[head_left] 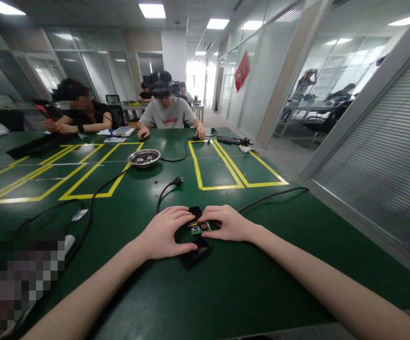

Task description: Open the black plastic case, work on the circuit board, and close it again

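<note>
A small green circuit board [195, 231] with a copper-coloured coil and yellow parts lies between my hands. My right hand [229, 223] is closed on its right side, thumb and fingers at its edges. Black plastic casing shows around the board: one hollow piece [198, 254] on the near side, and another dark piece at the far side, partly covered by my fingers. With curved fingers, my left hand [166, 231] grips the casing from the left, its thumb on the near piece and its fingertips by the board's far edge. Their exact contact is hard to make out.
Beyond my hands lies a black power plug [178, 181] on its cord. A metal bowl [144, 158] holds small metal parts. Yellow tape [222, 187] marks the green table [279, 264]. Another cable [276, 194] runs right. Co-workers [167, 111] sit across the table.
</note>
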{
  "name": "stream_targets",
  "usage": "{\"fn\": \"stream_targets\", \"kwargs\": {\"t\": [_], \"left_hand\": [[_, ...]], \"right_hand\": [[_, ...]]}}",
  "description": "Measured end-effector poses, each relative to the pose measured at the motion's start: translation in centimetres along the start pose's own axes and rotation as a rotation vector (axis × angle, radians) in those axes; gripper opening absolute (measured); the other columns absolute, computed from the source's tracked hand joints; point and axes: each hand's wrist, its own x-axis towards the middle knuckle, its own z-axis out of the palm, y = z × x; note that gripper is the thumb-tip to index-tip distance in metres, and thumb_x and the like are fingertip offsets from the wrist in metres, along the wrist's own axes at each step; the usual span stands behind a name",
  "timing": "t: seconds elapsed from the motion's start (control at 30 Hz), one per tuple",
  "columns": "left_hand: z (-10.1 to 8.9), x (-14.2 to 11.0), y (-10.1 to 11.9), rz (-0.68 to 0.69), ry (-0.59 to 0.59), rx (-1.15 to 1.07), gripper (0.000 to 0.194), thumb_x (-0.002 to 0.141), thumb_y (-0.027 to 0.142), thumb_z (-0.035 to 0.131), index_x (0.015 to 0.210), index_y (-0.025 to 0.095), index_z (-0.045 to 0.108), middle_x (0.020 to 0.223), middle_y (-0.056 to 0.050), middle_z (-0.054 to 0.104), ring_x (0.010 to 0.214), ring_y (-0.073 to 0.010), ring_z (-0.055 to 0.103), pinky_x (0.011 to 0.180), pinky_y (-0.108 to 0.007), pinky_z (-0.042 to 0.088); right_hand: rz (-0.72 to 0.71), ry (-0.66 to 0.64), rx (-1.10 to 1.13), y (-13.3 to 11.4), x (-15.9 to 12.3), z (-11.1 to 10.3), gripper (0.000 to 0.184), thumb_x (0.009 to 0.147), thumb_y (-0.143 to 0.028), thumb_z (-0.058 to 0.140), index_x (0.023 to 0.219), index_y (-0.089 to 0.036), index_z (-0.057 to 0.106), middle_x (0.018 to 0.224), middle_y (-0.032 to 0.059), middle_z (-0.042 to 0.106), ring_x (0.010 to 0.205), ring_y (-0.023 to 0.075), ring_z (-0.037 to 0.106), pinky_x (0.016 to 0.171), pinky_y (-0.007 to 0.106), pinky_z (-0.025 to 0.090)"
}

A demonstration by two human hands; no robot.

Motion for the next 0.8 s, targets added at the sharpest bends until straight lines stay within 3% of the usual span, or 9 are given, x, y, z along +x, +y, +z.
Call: {"fn": "stream_targets", "kwargs": {"t": [0.23, 0.33, 0.47, 0.63, 0.8], "left_hand": [[-0.4, 0.2, 0.3, 0.034, 0.045, 0.024, 0.057, 0.080, 0.061, 0.080, 0.119, 0.020, 0.072, 0.114, -0.010, 0.077, 0.108, -0.0297, 0.070, 0.099, -0.045, 0.055], [-1.2, 0.1, 0.4, 0.027, 0.003, 0.014, 0.060, 0.077, 0.061, 0.082, 0.120, 0.021, 0.071, 0.112, -0.010, 0.077, 0.103, -0.0287, 0.071, 0.092, -0.042, 0.056], [-1.6, -0.1, 0.3, 0.007, -0.043, -0.024, 0.057, 0.074, 0.047, 0.086, 0.122, 0.020, 0.069, 0.115, -0.009, 0.075, 0.104, -0.0286, 0.070, 0.089, -0.039, 0.058], [-0.9, -0.2, 0.3, -0.009, -0.035, -0.057, 0.036, 0.081, 0.034, 0.081, 0.112, 0.021, 0.070, 0.109, -0.007, 0.076, 0.102, -0.0255, 0.070, 0.086, -0.036, 0.057], [-0.3, -0.2, 0.4, -0.045, 0.013, -0.054, 0.027, 0.084, 0.031, 0.079, 0.107, 0.020, 0.070, 0.105, -0.007, 0.076, 0.098, -0.0248, 0.069, 0.083, -0.035, 0.057]], "right_hand": [[0.010, 0.005, -0.035, -0.4, 0.2, 0.4, 0.024, 0.088, -0.034, 0.080, 0.105, -0.018, 0.074, 0.098, 0.0069, 0.073, 0.086, 0.0189, 0.072, 0.076, 0.028, 0.056], [-0.003, 0.041, -0.022, -0.7, 0.2, 0.7, 0.023, 0.087, -0.031, 0.080, 0.104, -0.018, 0.074, 0.098, 0.0075, 0.073, 0.086, 0.0192, 0.072, 0.075, 0.028, 0.056], [-0.022, 0.078, 0.037, -1.3, 0.3, 1.0, 0.025, 0.084, -0.028, 0.080, 0.106, -0.017, 0.074, 0.099, 0.0084, 0.073, 0.087, 0.0204, 0.072, 0.077, 0.030, 0.058], [-0.004, 0.043, 0.103, -1.8, 0.4, 1.1, 0.025, 0.086, -0.018, 0.071, 0.111, -0.016, 0.075, 0.102, 0.0091, 0.074, 0.085, 0.0184, 0.072, 0.076, 0.028, 0.058], [0.017, 0.052, 0.106, -1.6, 0.5, 1.3, 0.018, 0.093, -0.025, 0.072, 0.108, -0.016, 0.077, 0.099, 0.0091, 0.077, 0.083, 0.0185, 0.073, 0.074, 0.028, 0.058]]}}
